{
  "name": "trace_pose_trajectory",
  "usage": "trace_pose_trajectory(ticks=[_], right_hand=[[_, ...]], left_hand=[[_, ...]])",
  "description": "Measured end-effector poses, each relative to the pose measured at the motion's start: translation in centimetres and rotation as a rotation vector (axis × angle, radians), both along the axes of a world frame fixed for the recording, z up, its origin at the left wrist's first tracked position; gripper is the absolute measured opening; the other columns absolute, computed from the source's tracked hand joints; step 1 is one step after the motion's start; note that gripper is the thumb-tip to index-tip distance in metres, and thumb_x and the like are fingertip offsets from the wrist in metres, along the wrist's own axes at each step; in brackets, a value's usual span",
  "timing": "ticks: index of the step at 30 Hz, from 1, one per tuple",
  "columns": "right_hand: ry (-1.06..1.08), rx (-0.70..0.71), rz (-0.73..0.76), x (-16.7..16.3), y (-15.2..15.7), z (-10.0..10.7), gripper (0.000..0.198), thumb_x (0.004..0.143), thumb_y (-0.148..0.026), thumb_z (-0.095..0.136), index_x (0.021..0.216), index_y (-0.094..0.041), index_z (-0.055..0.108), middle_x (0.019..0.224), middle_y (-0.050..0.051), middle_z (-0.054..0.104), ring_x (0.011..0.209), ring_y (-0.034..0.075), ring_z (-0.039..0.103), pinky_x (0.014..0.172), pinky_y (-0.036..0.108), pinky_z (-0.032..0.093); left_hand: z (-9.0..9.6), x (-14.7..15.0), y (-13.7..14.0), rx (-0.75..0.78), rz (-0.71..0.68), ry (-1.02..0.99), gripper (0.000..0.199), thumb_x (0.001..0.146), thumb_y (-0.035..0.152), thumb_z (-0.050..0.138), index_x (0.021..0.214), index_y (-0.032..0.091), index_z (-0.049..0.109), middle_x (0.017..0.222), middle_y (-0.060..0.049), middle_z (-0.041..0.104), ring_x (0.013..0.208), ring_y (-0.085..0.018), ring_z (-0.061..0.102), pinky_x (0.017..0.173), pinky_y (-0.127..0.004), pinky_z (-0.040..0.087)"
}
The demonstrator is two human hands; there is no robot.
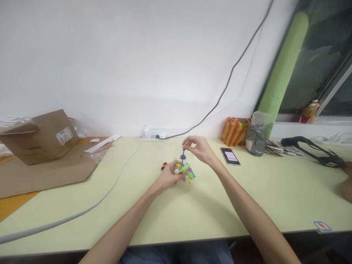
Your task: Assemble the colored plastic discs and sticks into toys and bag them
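Note:
In the middle of the pale green table, my left hand (168, 175) is closed round a small toy assembly (183, 169) of green, yellow, white and blue plastic parts. Above it, my right hand (198, 147) pinches the top of an upright blue rod (183, 151). A dark disc (183, 157) sits partway down this rod, whose lower end meets the assembly; the exact joint is too small to make out. Just left of my left hand lie small red and black round pieces (164, 165), partly hidden by the fingers.
On the left stand a cardboard box (46, 141) and a flat cardboard sheet (55, 172). A grey cable (90, 208) crosses the table (165, 223). A power strip (151, 135) is by the wall. Rightward are a phone (230, 156), a striped bag (235, 132) and another person's hand (347, 183).

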State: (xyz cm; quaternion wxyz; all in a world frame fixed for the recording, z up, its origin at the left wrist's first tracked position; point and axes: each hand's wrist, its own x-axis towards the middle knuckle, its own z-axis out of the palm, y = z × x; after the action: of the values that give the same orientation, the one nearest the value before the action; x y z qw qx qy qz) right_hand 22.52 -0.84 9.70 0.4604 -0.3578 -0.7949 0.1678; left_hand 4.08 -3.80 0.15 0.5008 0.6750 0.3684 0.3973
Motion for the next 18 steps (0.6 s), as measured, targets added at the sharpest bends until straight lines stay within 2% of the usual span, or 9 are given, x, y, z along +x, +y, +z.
trace_pose_trajectory(ticks=[3, 6, 8, 13, 15, 18], right_hand=[[0.023, -0.032, 0.014, -0.1, -0.8, -0.2, 0.007, 0.083, -0.024, 0.068, 0.089, -0.021, 0.067, 0.077, 0.001, 0.074, 0.073, 0.016, 0.068, 0.070, 0.027, 0.046], [0.014, 0.055, -0.046, 0.1, -1.6, -0.3, 0.006, 0.084, -0.023, 0.067, 0.079, -0.020, 0.068, 0.078, 0.002, 0.074, 0.078, 0.018, 0.068, 0.076, 0.029, 0.047], [0.021, 0.127, -0.082, 0.2, -2.0, -0.6, 0.006, 0.084, -0.023, 0.067, 0.079, -0.020, 0.070, 0.081, 0.003, 0.074, 0.081, 0.018, 0.067, 0.082, 0.031, 0.047], [-0.106, 0.191, -0.060, 0.8, -3.0, -1.3, 0.014, 0.090, -0.028, 0.063, 0.090, -0.022, 0.076, 0.090, 0.005, 0.075, 0.087, 0.020, 0.065, 0.083, 0.033, 0.047], [-0.034, 0.265, -0.173, 1.7, -2.8, -1.5, 0.023, 0.094, -0.028, 0.054, 0.098, -0.023, 0.075, 0.097, 0.006, 0.075, 0.093, 0.021, 0.064, 0.088, 0.034, 0.046], [0.164, 0.327, -0.477, 4.6, -1.6, -2.4, 0.033, 0.097, -0.026, 0.041, 0.109, -0.021, 0.072, 0.104, 0.009, 0.072, 0.099, 0.022, 0.061, 0.094, 0.036, 0.043]], left_hand=[[0.1, -0.2, 0.3, -0.002, 0.013, -0.060, 0.051, 0.069, 0.040, 0.082, 0.108, 0.015, 0.060, 0.100, -0.011, 0.073, 0.081, -0.023, 0.071, 0.053, -0.024, 0.051], [0.2, -0.8, 0.9, 0.079, 0.073, -0.109, 0.049, 0.070, 0.041, 0.081, 0.108, 0.014, 0.066, 0.103, -0.010, 0.073, 0.090, -0.024, 0.070, 0.073, -0.031, 0.057], [0.2, -1.1, 1.1, 0.112, 0.097, -0.133, 0.049, 0.071, 0.041, 0.081, 0.111, 0.015, 0.068, 0.109, -0.010, 0.072, 0.097, -0.025, 0.069, 0.081, -0.034, 0.057], [0.4, -1.6, 1.0, 0.053, 0.061, -0.216, 0.050, 0.068, 0.040, 0.084, 0.107, 0.013, 0.068, 0.112, -0.012, 0.071, 0.098, -0.028, 0.070, 0.075, -0.036, 0.061], [0.5, -1.8, 0.8, 0.017, 0.042, -0.275, 0.049, 0.069, 0.038, 0.084, 0.107, 0.012, 0.067, 0.112, -0.013, 0.071, 0.099, -0.029, 0.070, 0.077, -0.038, 0.061], [0.7, -2.1, 0.7, -0.027, 0.071, -0.447, 0.048, 0.074, 0.036, 0.081, 0.113, 0.016, 0.064, 0.122, -0.013, 0.067, 0.112, -0.031, 0.066, 0.088, -0.043, 0.060]])
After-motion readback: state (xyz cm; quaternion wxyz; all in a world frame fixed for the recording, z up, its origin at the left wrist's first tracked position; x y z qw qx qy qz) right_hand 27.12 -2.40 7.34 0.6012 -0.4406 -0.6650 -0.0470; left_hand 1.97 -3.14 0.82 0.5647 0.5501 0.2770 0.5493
